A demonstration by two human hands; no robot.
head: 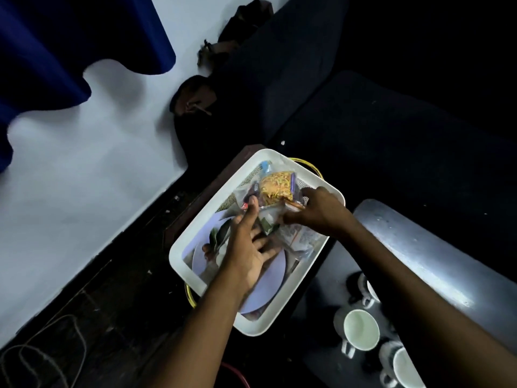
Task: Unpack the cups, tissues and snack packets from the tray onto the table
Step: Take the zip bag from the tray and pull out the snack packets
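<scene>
2 hands work in the tray (179, 249): the left hand (246, 247) lies spread and empty beside the snack packets (275, 189), the right hand (319, 210) pinches them. Light, crinkly, slippery; best gripped by the edges.

Clear snack packets (275, 189), one filled with yellow mix, lie heaped in the far half of the white tray (179, 256), while three white cups (361, 330) stand upright right of it.
</scene>
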